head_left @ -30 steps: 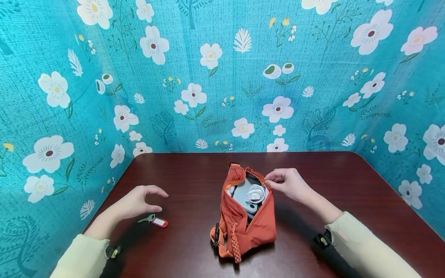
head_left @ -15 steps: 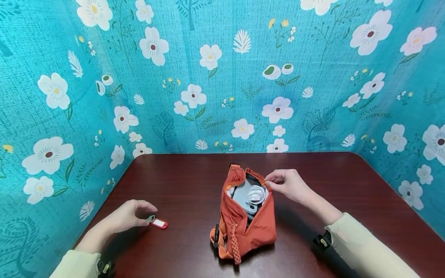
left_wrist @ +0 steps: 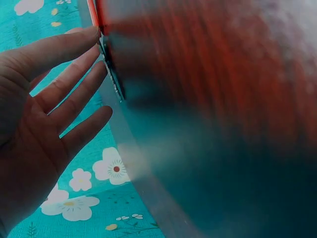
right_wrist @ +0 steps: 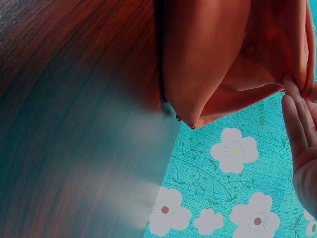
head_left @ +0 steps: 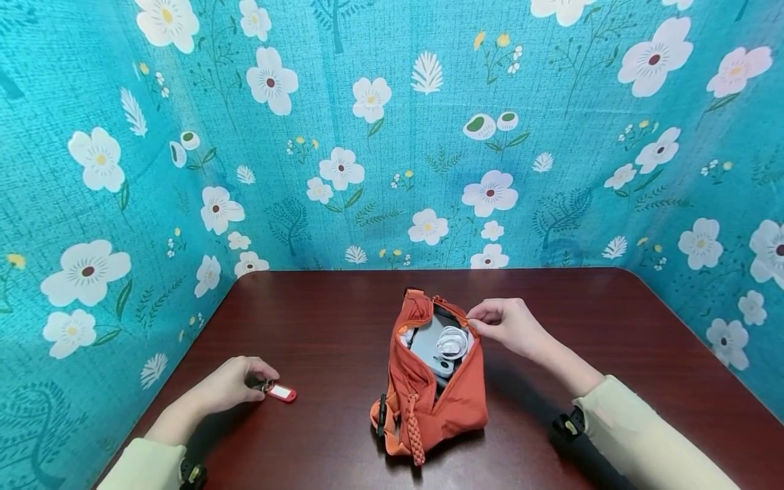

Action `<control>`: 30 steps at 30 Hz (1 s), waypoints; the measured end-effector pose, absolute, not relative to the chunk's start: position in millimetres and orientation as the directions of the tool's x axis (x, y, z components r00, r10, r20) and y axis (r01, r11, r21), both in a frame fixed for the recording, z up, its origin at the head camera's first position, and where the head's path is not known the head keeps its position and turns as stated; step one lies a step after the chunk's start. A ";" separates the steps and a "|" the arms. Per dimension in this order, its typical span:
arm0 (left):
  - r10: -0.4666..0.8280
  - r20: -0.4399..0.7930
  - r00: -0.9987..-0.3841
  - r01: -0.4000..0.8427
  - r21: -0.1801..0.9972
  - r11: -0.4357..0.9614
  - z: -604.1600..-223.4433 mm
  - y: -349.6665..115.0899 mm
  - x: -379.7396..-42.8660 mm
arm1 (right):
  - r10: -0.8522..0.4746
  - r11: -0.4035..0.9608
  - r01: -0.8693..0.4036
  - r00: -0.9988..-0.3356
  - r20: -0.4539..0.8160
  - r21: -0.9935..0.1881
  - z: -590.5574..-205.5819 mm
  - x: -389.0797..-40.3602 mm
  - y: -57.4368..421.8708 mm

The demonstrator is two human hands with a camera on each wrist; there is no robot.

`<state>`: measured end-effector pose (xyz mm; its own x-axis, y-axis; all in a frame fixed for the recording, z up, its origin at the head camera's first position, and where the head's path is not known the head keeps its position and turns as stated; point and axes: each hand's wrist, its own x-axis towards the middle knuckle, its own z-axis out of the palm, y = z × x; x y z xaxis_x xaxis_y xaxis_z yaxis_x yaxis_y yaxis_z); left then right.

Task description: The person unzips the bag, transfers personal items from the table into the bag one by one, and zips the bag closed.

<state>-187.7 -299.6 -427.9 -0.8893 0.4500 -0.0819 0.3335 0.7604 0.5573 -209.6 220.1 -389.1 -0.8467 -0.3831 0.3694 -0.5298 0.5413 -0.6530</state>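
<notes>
An orange-red sling bag sits unzipped on the table. In its opening show a grey flat item, a coiled white cable and a small white object with a dark round spot. My right hand pinches the right edge of the opening; the right wrist view shows its fingers at the orange fabric. At the left, my left hand touches a key with a red tag lying on the table. Its thumb and forefinger are apart around the key ring, the other fingers nearly straight.
The dark red-brown wooden table reflects light. A blue flowered cloth hangs behind it and along both sides. A braided zipper pull and a strap with a black buckle lie at the bag's front left.
My left hand has come down and toward me onto the key, and its thumb and forefinger have drawn closer together. The right hand and bag stay put.
</notes>
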 end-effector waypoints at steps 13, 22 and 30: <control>0.464 -0.019 -0.886 0.381 0.541 0.750 -430.8 -297.2 -192.7 | -0.385 0.545 -0.537 -0.843 0.377 -0.644 -389.9 -211.6 219.9; 0.429 -0.025 -0.903 0.352 0.532 0.770 -431.5 -295.6 -192.6 | -0.386 0.545 -0.538 -0.842 0.378 -0.643 -390.2 -212.1 220.3; 0.387 -0.038 -0.921 0.315 0.509 0.801 -431.6 -290.6 -190.7 | -0.388 0.536 -0.545 -0.837 0.385 -0.645 -389.8 -212.0 219.5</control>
